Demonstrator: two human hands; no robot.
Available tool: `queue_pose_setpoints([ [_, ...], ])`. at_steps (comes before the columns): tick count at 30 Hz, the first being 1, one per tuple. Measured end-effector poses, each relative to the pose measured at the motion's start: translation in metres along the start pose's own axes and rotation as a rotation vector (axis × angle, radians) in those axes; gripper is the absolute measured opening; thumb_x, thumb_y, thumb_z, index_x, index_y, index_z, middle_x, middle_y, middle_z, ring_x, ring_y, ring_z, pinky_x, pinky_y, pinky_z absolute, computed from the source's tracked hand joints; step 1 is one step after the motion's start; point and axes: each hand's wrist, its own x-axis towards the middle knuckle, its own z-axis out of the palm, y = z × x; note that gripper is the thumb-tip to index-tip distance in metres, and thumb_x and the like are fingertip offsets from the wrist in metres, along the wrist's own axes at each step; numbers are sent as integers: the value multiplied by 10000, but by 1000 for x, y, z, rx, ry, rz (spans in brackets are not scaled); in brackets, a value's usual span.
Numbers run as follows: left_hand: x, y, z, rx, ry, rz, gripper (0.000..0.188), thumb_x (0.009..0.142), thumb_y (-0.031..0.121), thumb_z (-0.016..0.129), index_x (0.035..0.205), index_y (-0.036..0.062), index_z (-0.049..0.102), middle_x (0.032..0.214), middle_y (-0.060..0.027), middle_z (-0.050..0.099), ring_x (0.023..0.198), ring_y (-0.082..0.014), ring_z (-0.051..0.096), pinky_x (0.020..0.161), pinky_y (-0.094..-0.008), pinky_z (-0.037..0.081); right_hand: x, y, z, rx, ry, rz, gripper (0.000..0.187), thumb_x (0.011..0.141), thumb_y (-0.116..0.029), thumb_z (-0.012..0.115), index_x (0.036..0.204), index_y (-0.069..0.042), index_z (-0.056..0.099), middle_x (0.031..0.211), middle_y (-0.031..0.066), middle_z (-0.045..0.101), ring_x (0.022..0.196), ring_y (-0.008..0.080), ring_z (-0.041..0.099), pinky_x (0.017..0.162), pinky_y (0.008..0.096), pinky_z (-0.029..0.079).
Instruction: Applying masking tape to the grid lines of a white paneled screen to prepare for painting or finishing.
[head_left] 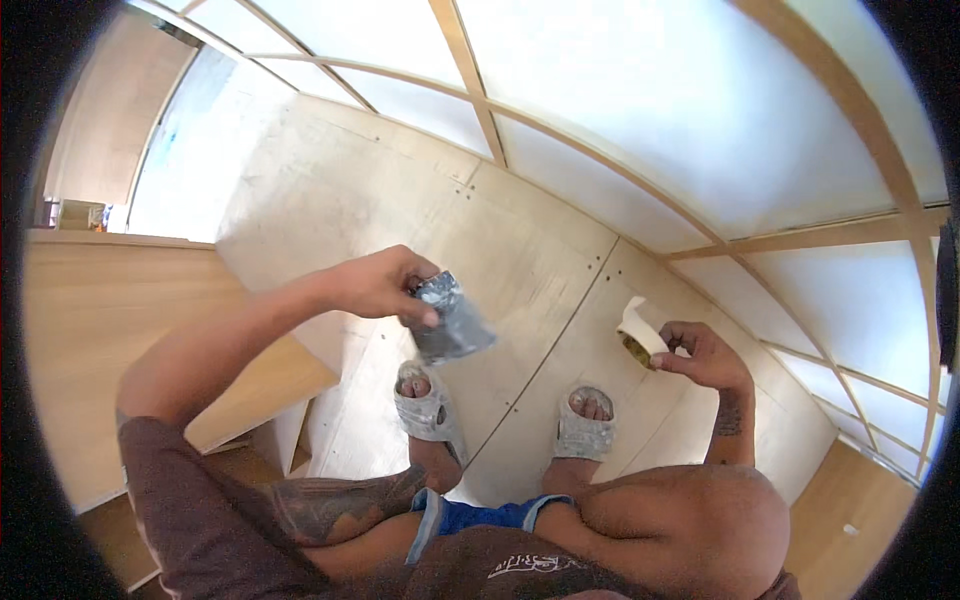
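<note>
My left hand (385, 285) is closed around a putty knife (453, 325). Its wide grey blade, a little blurred, points down and to the right above the floor, and white smears mark its dark upper part. Most of the handle is hidden by my fingers. On the right, my right hand (705, 355) pinches a roll of masking tape (643, 335) between thumb and fingers. The tape is cream-coloured, and a loose end stands up from the roll. The two hands are well apart, both over the floor in front of my knees.
Pale wooden floor panels (520, 250) with seams and screw heads lie below. A wood-framed wall with white translucent panes (660, 100) runs along the far and right side. Wooden boards (130, 350) stand at left. My feet wear pale, stained sandals (585, 435).
</note>
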Motion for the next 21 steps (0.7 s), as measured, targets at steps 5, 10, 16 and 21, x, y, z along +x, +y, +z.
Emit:
queue_pose_setpoints([
  [5, -65, 49, -38, 240, 159, -27, 189, 975, 4, 724, 1155, -56, 714, 925, -86, 746, 914, -137, 646, 870, -375, 543, 12, -25, 9, -40, 8, -125, 309, 920, -291, 874, 913, -33, 703, 786, -5, 604, 791, 112, 539, 728, 335, 461],
  [10, -64, 70, -52, 255, 236, 227, 304, 999, 63, 736, 1257, -56, 629, 1126, -82, 718, 1065, -166, 606, 977, -389, 506, 3, -71, 14, -53, 73, -274, 263, 924, -255, 876, 937, -40, 724, 818, -3, 654, 816, 108, 584, 753, 324, 483],
  [16, -34, 91, 5, -30, 207, 206, 523, 1114, 536, 575, 1094, 19, 652, 991, -36, 634, 981, -127, 571, 907, -359, 515, -38, -160, 26, 64, 255, -309, 297, 948, -281, 869, 984, -17, 738, 834, -26, 677, 816, 83, 603, 748, 288, 497],
  [21, -26, 124, 51, 180, 202, 204, 662, 1132, 600, 464, 907, 32, 718, 855, -17, 622, 751, -93, 551, 682, -315, 484, -82, -246, 37, -38, 345, -413, 293, 979, -293, 846, 1021, -19, 752, 825, -57, 667, 755, 41, 577, 678, 247, 469],
])
